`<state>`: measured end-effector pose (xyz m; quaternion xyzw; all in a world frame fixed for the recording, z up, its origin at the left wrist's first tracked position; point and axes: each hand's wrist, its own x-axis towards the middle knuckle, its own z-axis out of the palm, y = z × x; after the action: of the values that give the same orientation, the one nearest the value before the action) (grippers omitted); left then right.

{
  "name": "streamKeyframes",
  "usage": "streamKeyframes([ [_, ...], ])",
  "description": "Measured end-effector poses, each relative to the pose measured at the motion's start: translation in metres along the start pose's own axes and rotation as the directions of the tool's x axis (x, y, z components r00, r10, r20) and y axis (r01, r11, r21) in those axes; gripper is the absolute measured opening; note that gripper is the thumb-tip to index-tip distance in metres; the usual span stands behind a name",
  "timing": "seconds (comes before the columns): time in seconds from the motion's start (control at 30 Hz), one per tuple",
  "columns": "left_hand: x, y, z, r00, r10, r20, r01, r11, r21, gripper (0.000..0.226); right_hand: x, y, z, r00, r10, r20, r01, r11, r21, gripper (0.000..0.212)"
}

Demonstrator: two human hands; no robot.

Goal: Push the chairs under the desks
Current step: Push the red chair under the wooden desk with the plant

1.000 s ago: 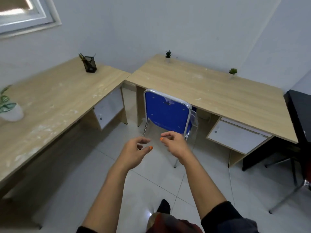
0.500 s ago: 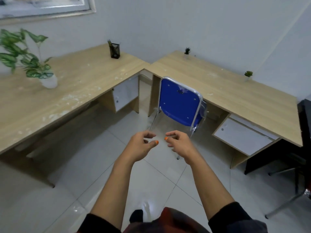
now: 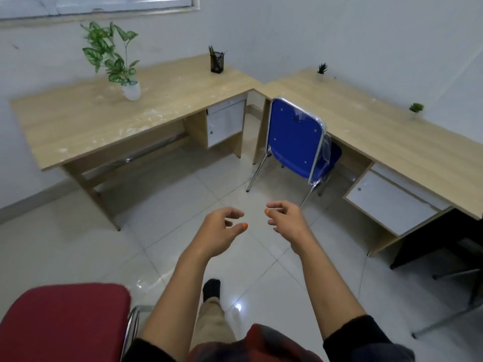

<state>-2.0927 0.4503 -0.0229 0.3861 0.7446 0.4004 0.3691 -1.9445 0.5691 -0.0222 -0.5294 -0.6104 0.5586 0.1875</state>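
Right now both hands are hanging in the air over the tiled floor [image 3: 170,226], holding nothing: the left hand [image 3: 222,231] is loosely curled with its thumb reaching toward the right hand [image 3: 285,218], whose fingers are likewise relaxed and bent, the two near each other but apart.

Ahead of them the blue chair [image 3: 295,137] is standing with its seat already part-way beneath the right desk [image 3: 379,134], its back rising above the desktop edge beside the corner where that desk is meeting the left desk [image 3: 109,121]. Down at the person's left, the red chair [image 3: 62,325] is sitting well out from any desk, only its padded seat and a bit of chrome tube showing.

Both chairs look like light tubular-frame pieces, stiff, with thin metal legs that should be sliding easily, maybe skittering, on the glossy tile. I would be taking each by the top rail of the backrest; the blue one's clear plastic wrap may be making that rail slick.

Under the left desk there is open knee room between its leg panel and the white drawer unit [image 3: 226,124], though a low crossbar is running along there. The blue chair is being hemmed in by the desk's side panel and the right drawer unit [image 3: 389,205].
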Motion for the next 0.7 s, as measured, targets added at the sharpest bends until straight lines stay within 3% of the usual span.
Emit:
streamKeyframes([
  [0.1, -0.046, -0.022, 0.011, 0.999, -0.04, 0.026, 0.039, 0.999, 0.032, 0.03, -0.032, 0.023, 0.009, 0.998, 0.02, 0.056, -0.021, 1.0, 0.011, 0.014],
  [0.3, -0.104, -0.041, -0.007, 0.996, -0.07, -0.057, 0.074, 0.994, 0.075, 0.031, -0.078, 0.033, 0.039, 0.984, -0.005, 0.178, 0.007, 1.0, -0.008, 0.015],
  [0.7, -0.217, -0.086, -0.075, 0.972, -0.101, -0.213, 0.104, 0.995, 0.003, 0.032, -0.159, 0.012, 0.117, 0.96, -0.101, 0.262, 0.105, 0.994, 0.0, 0.017],
])
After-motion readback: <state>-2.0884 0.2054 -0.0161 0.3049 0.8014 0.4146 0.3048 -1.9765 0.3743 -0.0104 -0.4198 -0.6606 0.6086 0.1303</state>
